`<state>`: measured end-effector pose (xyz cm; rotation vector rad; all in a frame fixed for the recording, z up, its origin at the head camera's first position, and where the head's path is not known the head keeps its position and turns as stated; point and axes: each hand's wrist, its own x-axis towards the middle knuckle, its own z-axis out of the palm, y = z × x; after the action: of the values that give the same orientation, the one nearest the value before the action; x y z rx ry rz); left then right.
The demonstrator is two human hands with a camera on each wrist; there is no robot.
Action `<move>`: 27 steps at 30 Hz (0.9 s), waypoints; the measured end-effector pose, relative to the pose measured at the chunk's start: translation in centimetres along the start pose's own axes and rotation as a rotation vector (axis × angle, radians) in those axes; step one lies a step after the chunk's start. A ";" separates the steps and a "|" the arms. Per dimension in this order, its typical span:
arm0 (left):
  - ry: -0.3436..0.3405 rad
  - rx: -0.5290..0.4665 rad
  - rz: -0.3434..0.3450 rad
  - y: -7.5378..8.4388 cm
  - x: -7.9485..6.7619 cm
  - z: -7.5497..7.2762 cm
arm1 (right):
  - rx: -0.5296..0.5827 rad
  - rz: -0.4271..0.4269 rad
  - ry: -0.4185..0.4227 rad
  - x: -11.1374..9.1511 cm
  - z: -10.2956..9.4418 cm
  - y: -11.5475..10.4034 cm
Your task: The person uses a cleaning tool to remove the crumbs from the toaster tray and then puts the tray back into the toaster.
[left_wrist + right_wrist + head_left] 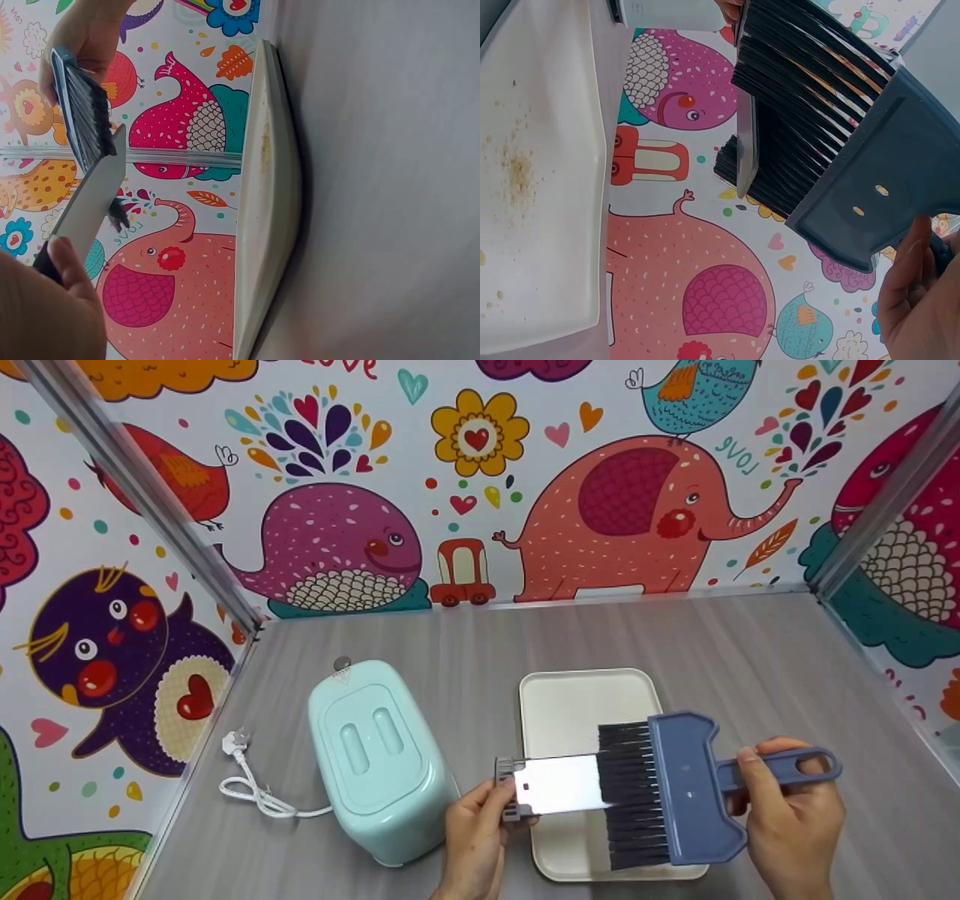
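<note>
With "Love" lettering [341, 367] at 11 o'clock, left grip [480, 829] (6 o'clock) pinches flat plate [559, 785]; right grip [795, 821] (4 o'clock) encircles brush handle [780, 766].

Grey wood-grain tabletop [480, 660], white walls [442, 375], coral elephant print [570, 547], purple whale print [330, 532], metal corner posts [155, 495]

Grey wood-grain tabletop [465, 660] beneath a mint-green toaster [382, 769], its white cord [283, 811] and a cream tray [581, 701].
</note>
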<state>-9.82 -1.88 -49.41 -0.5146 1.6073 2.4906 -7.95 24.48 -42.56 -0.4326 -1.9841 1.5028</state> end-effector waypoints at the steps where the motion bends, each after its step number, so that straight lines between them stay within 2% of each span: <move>1: 0.001 0.004 0.000 0.0 0.0 0.0 | -0.016 -0.004 0.002 0.1 -0.1 0.0; 7: 0.004 0.009 0.003 0.0 0.1 0.0 | -0.044 -0.015 0.016 0.6 -0.5 0.0; 13: 0.010 -0.007 0.009 -0.1 0.1 0.0 | -0.008 0.051 0.032 1.1 -0.9 -0.1; 16: 0.008 -0.003 0.016 -0.1 0.1 -0.1 | -0.004 0.054 0.046 1.4 -1.0 -0.1; 20: -0.001 0.010 0.026 0.0 0.0 -0.2 | -0.031 0.038 0.056 1.6 -1.1 -0.1; 27: 0.011 0.000 0.027 0.0 0.0 -0.1 | -0.101 0.059 0.052 1.8 -1.3 -0.3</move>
<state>-9.77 -1.97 -49.46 -0.5109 1.6286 2.5118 -8.46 26.37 -41.60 -0.5708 -2.0285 1.4166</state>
